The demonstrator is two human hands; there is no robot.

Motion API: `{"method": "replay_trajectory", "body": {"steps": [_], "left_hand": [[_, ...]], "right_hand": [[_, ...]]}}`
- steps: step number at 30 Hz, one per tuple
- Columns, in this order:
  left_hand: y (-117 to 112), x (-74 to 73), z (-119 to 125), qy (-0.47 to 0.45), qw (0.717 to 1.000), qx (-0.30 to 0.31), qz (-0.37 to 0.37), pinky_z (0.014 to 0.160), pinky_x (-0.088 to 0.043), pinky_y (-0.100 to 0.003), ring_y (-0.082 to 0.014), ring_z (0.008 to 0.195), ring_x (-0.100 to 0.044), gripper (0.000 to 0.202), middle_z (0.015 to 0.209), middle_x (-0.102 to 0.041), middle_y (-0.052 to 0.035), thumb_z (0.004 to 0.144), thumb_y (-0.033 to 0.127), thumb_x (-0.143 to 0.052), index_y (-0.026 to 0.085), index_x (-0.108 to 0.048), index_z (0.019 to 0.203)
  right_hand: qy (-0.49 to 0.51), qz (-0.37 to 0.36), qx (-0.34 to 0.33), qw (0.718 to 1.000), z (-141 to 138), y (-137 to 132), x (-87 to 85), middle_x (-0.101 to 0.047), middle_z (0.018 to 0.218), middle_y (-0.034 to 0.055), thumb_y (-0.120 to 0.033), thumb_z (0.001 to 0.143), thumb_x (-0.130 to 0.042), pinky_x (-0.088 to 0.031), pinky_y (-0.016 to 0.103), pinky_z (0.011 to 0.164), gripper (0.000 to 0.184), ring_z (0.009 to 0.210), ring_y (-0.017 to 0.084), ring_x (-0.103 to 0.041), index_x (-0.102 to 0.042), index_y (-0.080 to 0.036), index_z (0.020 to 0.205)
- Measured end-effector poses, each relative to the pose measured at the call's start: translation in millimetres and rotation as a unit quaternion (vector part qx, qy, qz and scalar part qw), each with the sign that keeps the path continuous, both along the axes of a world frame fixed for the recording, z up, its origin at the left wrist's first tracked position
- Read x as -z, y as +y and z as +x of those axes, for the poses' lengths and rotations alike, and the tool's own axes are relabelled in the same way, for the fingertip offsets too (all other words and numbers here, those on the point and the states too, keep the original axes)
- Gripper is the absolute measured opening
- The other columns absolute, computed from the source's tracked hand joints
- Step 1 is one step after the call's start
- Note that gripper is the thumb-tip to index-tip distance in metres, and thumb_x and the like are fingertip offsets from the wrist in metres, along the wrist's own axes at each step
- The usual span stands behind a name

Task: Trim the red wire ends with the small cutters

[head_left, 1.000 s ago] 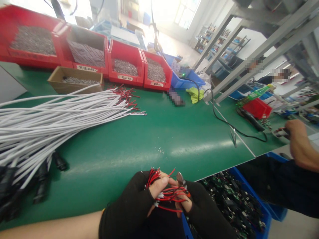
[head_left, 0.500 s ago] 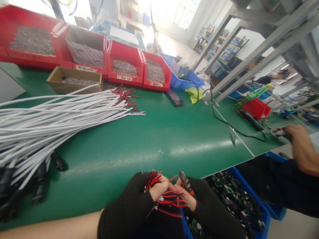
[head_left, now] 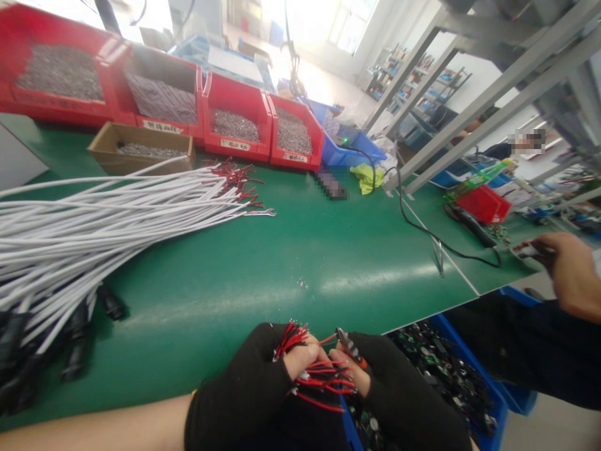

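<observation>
My left hand, in a black fingerless glove, is closed around a bundle of short red and black wires. Their ends stick out on both sides of the fingers. In my right hand, gloved the same way, are small cutting pliers with orange handles, mostly hidden by the palm. The plier jaws point up and left, beside the tip of one red wire that stands out from the bundle. Both hands are close together at the table's front edge. Tiny pale scraps lie on the green table beyond them.
White cables with red wire ends and black connectors cover the left side. A wrench lies by them. Red bins and a cardboard box stand behind. A blue crate sits below right, near a co-worker's hand.
The plier jaws have tilted left and now meet the tip of the protruding red wire. My left hand keeps its hold on the bundle, almost unmoved.
</observation>
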State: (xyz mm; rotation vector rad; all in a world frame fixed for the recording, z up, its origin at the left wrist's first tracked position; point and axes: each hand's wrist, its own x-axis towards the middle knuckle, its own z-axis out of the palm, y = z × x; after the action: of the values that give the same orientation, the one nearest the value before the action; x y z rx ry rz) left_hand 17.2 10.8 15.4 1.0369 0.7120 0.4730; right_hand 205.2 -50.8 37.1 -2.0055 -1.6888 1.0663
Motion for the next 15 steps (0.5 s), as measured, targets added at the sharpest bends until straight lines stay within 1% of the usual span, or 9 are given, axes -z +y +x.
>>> {"method": "replay_trajectory", "body": {"steps": [3,5,7,10,15], "left_hand": [[-0.9,1.7,0.3,-0.004,1.000,0.003,0.001,0.063,-0.043,-0.025,-0.0153,0.061,-0.051,0.035,0.063,-0.056,-0.0027,0.081,0.044,-0.055,0.012,-0.059,0.067],[-0.7,1.6,-0.1,0.002,1.000,0.011,0.005,0.061,-0.042,-0.025,-0.0152,0.061,-0.051,0.036,0.062,-0.056,-0.0026,0.082,0.044,-0.055,0.011,-0.060,0.068],[0.0,0.6,-0.8,0.016,1.000,0.019,0.010,0.059,-0.041,-0.024,-0.0152,0.060,-0.051,0.038,0.063,-0.057,-0.0027,0.082,0.045,-0.055,0.010,-0.062,0.069],[1.0,-1.3,-2.2,0.026,0.999,0.021,0.018,0.057,-0.040,-0.024,-0.0144,0.059,-0.051,0.038,0.063,-0.058,-0.0023,0.081,0.046,-0.054,0.010,-0.063,0.070],[1.2,-1.1,-2.2,0.030,0.999,0.027,0.021,0.059,-0.042,-0.024,-0.0144,0.058,-0.052,0.038,0.062,-0.058,-0.0019,0.081,0.047,-0.054,0.011,-0.064,0.072]], "right_hand": [[-0.001,-0.009,-0.016,1.000,1.5,-0.5,-1.0,-0.061,0.065,0.0029,-0.045,0.091,-0.051,-0.053,0.026,0.073,0.038,0.073,0.018,-0.065,-0.061,-0.016,0.069],[-0.019,-0.018,-0.014,1.000,3.6,-2.3,0.3,-0.060,0.065,0.0028,-0.049,0.091,-0.050,-0.053,0.029,0.079,0.040,0.078,0.020,-0.066,-0.059,-0.017,0.070],[-0.041,-0.021,0.000,0.999,6.2,-4.8,2.7,-0.061,0.069,0.0037,-0.053,0.090,-0.050,-0.052,0.033,0.085,0.041,0.086,0.022,-0.066,-0.059,-0.018,0.071],[-0.055,-0.028,0.011,0.998,9.2,-7.4,5.7,-0.065,0.079,0.0059,-0.057,0.089,-0.049,-0.050,0.038,0.090,0.043,0.094,0.025,-0.065,-0.058,-0.019,0.071],[-0.043,-0.037,0.013,0.998,8.5,-6.7,5.1,-0.062,0.073,0.0046,-0.057,0.089,-0.049,-0.050,0.039,0.091,0.042,0.095,0.025,-0.064,-0.059,-0.020,0.073]]}}
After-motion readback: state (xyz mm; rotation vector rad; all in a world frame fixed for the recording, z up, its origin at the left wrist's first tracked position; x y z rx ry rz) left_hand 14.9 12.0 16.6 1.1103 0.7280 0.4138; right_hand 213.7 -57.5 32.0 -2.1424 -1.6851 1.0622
